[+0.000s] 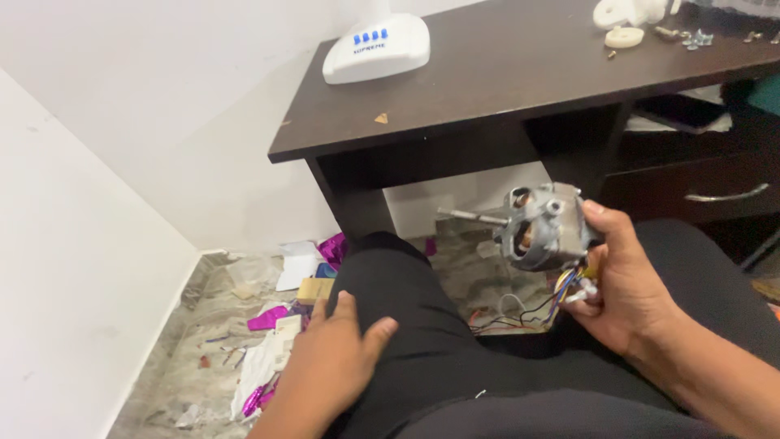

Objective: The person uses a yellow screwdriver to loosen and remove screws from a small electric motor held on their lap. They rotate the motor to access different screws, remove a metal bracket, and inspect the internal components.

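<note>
My right hand [621, 280] grips a grey metal fan motor [543, 228] below the desk edge. Its steel shaft [471, 216] points left, and a bundle of coloured wires [561, 294] hangs from its underside toward the floor. My left hand [331, 362] lies flat, fingers apart, on my left thigh in black trousers [406, 317], holding nothing.
A dark wooden desk [487, 73] stands ahead with a white fan base [375, 47] at its left. White plastic parts [624, 24] and small screws [691, 36] lie at the right. A drawer with a metal handle [727, 195] is beneath. Purple foil scraps and paper [276, 325] litter the marble floor.
</note>
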